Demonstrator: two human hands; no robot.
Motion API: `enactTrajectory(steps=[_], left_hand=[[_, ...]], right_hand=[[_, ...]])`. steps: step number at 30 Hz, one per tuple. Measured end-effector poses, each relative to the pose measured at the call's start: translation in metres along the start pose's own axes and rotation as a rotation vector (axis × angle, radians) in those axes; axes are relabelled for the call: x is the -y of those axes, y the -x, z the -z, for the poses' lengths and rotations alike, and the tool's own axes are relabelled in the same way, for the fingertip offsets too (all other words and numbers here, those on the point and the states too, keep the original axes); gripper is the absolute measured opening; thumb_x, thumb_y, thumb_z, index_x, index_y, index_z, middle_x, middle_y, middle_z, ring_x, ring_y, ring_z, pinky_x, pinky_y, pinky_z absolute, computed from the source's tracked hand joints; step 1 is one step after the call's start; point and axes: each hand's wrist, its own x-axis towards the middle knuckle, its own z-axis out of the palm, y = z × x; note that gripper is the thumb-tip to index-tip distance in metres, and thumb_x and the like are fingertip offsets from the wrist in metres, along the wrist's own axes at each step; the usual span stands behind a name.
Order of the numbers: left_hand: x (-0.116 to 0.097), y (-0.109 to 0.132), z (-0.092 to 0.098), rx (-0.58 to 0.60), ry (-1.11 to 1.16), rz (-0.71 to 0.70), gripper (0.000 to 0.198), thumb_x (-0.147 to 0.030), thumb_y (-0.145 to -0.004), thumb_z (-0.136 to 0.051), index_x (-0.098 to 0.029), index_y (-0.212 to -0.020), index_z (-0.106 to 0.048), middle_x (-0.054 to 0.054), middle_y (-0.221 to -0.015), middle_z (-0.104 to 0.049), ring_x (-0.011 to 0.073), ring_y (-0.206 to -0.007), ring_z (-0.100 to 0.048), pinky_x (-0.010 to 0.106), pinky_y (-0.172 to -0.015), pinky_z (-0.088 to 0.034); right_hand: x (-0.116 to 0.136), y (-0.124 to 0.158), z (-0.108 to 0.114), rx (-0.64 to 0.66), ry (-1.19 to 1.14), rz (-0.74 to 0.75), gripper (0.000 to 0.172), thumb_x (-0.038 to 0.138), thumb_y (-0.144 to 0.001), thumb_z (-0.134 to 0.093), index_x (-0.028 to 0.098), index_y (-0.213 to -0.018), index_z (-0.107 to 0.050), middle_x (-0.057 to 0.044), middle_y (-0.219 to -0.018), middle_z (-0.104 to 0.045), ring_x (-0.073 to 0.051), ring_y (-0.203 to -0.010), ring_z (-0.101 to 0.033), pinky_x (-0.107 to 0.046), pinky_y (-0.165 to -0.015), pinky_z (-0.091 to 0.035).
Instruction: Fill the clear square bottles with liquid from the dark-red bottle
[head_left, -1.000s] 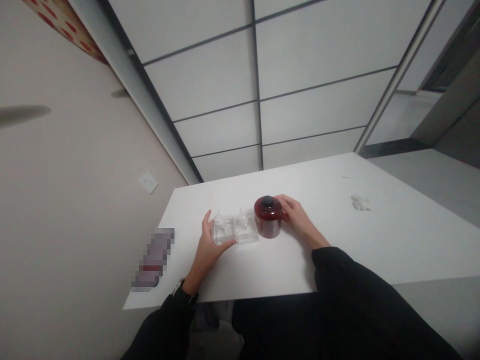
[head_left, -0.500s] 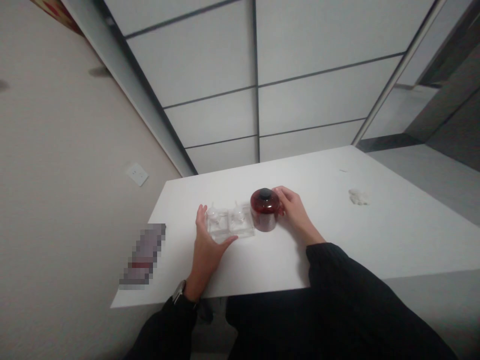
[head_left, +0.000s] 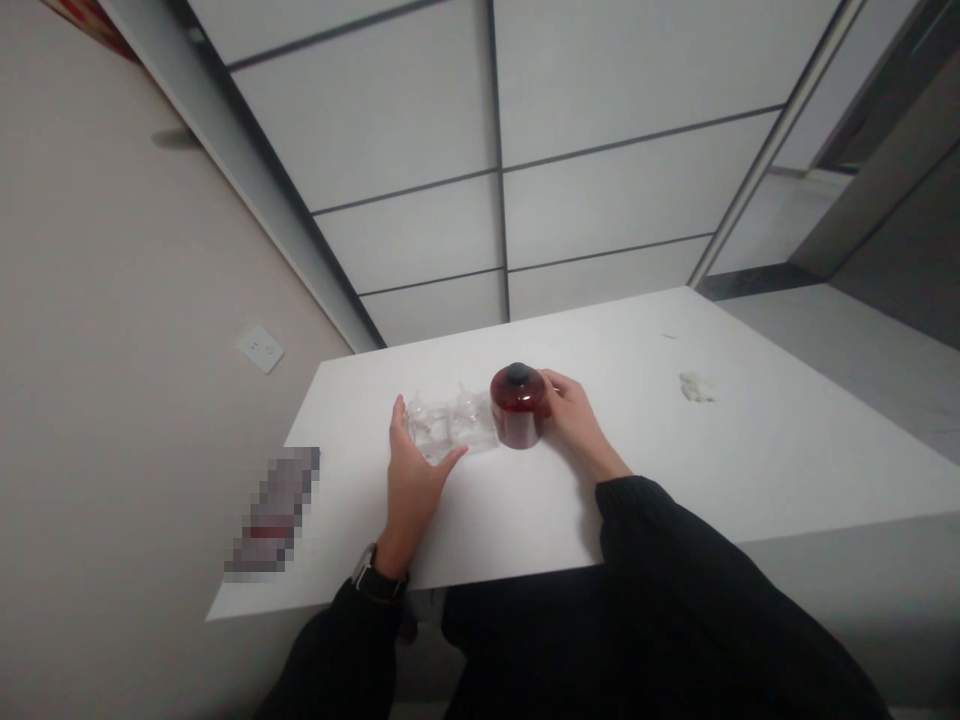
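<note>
Near the table's (head_left: pixel 675 450) left edge, the red jar (head_left: pixel 516 405) is still gripped by the right hand (head_left: pixel 574 420), the clear containers (head_left: pixel 450 428) braced by the open left hand (head_left: pixel 411 475).

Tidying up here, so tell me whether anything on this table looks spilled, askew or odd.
One thing: a small crumpled white scrap lies far right on the table, apart from both hands, like litter. The jar at the right hand and the clear boxes at the left hand stand upright in a row; nothing spilled.

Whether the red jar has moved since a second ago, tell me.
No. The jar keeps its spacing from the table smudge and clear boxes; the view shifted.
</note>
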Motion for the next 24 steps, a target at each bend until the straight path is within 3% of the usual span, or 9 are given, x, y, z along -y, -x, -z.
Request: enactTrajectory(steps=[3,6,8,10,13,14,16,20,24], left_hand=[[0.003,0.001,-0.005,-0.006,0.002,-0.03,0.117,-0.043,-0.078,-0.09,-0.024,-0.166,-0.016,0.024,-0.173,-0.026,0.0432,-0.162,-0.028,0.063,-0.13,-0.03],[0.012,0.0,0.003,-0.015,0.028,-0.083,0.128,-0.052,-0.076,-0.09,-0.022,-0.168,-0.006,0.024,-0.176,-0.013,0.043,-0.164,-0.02,0.061,-0.132,-0.026],[0.025,-0.004,0.019,0.01,-0.014,-0.102,0.123,-0.059,-0.08,-0.084,-0.021,-0.169,-0.008,0.023,-0.177,-0.014,0.0434,-0.165,-0.018,0.063,-0.133,-0.02],[0.045,-0.01,0.037,0.047,-0.073,-0.075,0.106,-0.061,-0.089,-0.071,-0.019,-0.168,-0.014,0.023,-0.176,-0.02,0.0428,-0.162,-0.028,0.063,-0.132,-0.025],[0.075,-0.014,0.058,0.097,-0.248,-0.072,0.093,-0.06,-0.095,-0.059,-0.012,-0.166,-0.022,0.027,-0.171,-0.033,0.0434,-0.159,-0.034,0.066,-0.13,-0.026],[0.082,-0.014,0.061,0.13,-0.307,-0.097,0.088,-0.058,-0.096,-0.055,-0.011,-0.164,-0.027,0.028,-0.169,-0.037,0.0438,-0.159,-0.035,0.067,-0.13,-0.027],[0.089,-0.009,0.063,0.18,-0.403,-0.136,0.077,-0.053,-0.102,-0.043,-0.008,-0.162,-0.031,0.029,-0.167,-0.04,0.0431,-0.158,-0.038,0.069,-0.128,-0.027],[0.087,0.001,0.056,0.204,-0.487,-0.176,0.067,-0.042,-0.104,-0.033,-0.005,-0.16,-0.037,0.028,-0.165,-0.044,0.0396,-0.157,-0.041,0.066,-0.128,-0.029],[0.083,0.005,0.052,0.222,-0.532,-0.222,0.061,-0.038,-0.103,-0.036,-0.007,-0.154,-0.047,0.027,-0.164,-0.047,0.0398,-0.157,-0.04,0.066,-0.126,-0.032]], right_hand=[[-0.007,-0.002,-0.001,-0.051,0.043,0.006,0.043,0.062,-0.089,-0.064,0.02,-0.081,-0.073,-0.001,-0.074,-0.066,-0.017,-0.066,-0.054,-0.028,-0.061,-0.042],[-0.01,-0.005,0.018,-0.169,0.151,0.024,0.045,0.062,-0.093,-0.056,0.021,-0.094,-0.074,-0.001,-0.076,-0.066,-0.017,-0.063,-0.055,-0.029,-0.061,-0.045],[-0.008,-0.007,0.047,-0.272,0.278,0.044,0.044,0.058,-0.098,-0.049,0.021,-0.103,-0.073,-0.005,-0.088,-0.071,-0.019,-0.074,-0.063,-0.031,-0.07,-0.051],[-0.001,-0.006,0.084,-0.37,0.443,0.06,0.039,0.049,-0.1,-0.048,0.02,-0.108,-0.073,-0.011,-0.111,-0.073,-0.025,-0.104,-0.067,-0.038,-0.093,-0.053],[0.009,0.002,0.135,-0.457,0.689,0.031,0.029,0.035,-0.1,-0.057,0.018,-0.118,-0.072,-0.018,-0.145,-0.061,-0.033,-0.144,-0.047,-0.055,-0.121,-0.034],[0.011,0.007,0.148,-0.46,0.752,0.001,0.029,0.034,-0.1,-0.06,0.017,-0.121,-0.071,-0.019,-0.151,-0.056,-0.035,-0.147,-0.043,-0.06,-0.123,-0.031],[0.01,0.017,0.163,-0.415,0.847,-0.061,0.035,0.038,-0.1,-0.069,0.017,-0.128,-0.068,-0.014,-0.149,-0.058,-0.035,-0.142,-0.05,-0.063,-0.12,-0.037],[0.001,0.036,0.155,-0.235,0.952,-0.096,0.041,0.041,-0.102,-0.069,0.02,-0.137,-0.064,-0.012,-0.148,-0.059,-0.031,-0.132,-0.06,-0.058,-0.112,-0.05],[-0.003,0.07,0.11,-0.046,0.999,-0.042,0.045,0.038,-0.105,-0.063,0.019,-0.146,-0.059,-0.017,-0.156,-0.054,-0.037,-0.146,-0.051,-0.066,-0.12,-0.041]])
